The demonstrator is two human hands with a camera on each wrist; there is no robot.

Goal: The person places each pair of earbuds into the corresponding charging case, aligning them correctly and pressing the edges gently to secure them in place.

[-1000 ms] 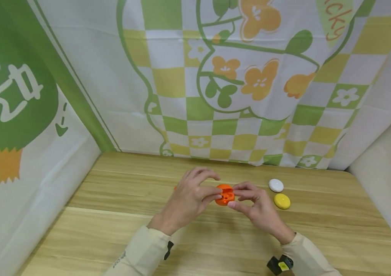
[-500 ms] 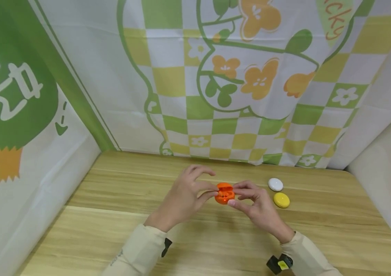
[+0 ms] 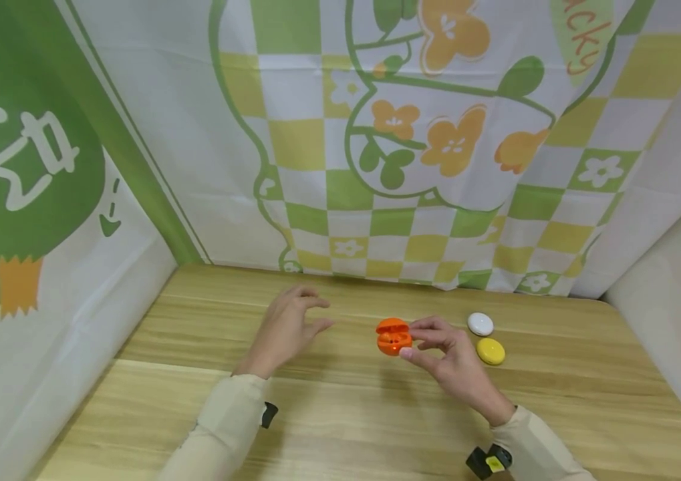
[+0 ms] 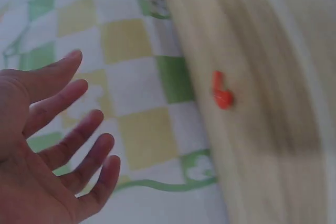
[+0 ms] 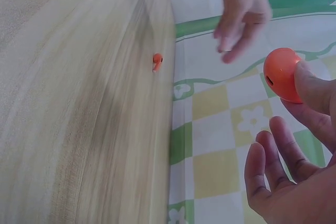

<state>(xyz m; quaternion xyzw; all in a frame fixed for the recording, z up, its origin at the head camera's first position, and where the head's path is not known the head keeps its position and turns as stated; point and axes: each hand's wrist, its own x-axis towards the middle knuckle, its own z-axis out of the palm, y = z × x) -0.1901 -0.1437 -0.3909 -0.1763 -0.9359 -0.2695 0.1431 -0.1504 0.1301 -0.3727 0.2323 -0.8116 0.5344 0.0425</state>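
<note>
My right hand [image 3: 451, 364] pinches an orange earbud case [image 3: 393, 348] between thumb and fingers, above the table. Its round lid is raised, and orange shapes with small dark spots show inside. To the left of the case my left hand [image 3: 285, 329] is held in the air, fingers spread and loosely bent, holding nothing. A loose orange earbud [image 4: 223, 97] lies on the table in the left wrist view. The right wrist view also has this earbud [image 5: 157, 61] on the wood. In the head view my left hand hides it.
A white round case [image 3: 481, 324] and a yellow round case [image 3: 490, 351] lie on the wooden table [image 3: 340, 421], just right of my right hand. A patterned cloth [image 3: 388, 220] hangs along the table's back edge, and cloth walls stand at both sides.
My left hand has let go at the case and moved left, away from it. My right hand keeps its hold on the case in nearly the same place.
</note>
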